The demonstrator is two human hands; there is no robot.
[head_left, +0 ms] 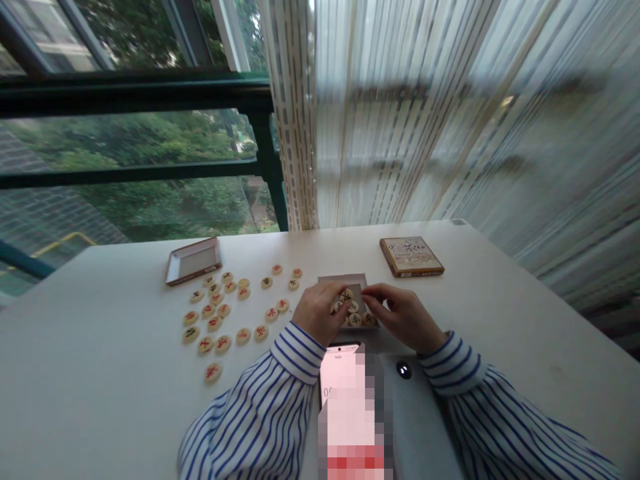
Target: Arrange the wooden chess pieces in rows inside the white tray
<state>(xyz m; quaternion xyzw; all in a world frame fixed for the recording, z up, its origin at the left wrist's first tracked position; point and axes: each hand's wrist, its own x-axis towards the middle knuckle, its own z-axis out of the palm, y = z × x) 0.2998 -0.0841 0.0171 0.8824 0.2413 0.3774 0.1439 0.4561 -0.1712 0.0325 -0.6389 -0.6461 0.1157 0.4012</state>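
Note:
A small open box [343, 279] stands in front of me with several round Chinese chess pieces [355, 320] in it. My left hand [320, 312] reaches over its left side, fingers bent and closed around a Chinese chess piece [346, 295] marked in black. At the right side of the box is my right hand [403, 319], thumb and forefinger close together near the rim; whether anything is between them is hidden. Many more pieces [215, 323], with red or black characters, lie face up on the table to the left.
An open box lid [195, 261] lies at the back left of the white table [110, 347]. A flat printed box [411, 256] lies at the back right. Nearer me are a lit phone [340, 380] and a pale object with a round black spot [404, 370]. Beyond are a window and striped curtain.

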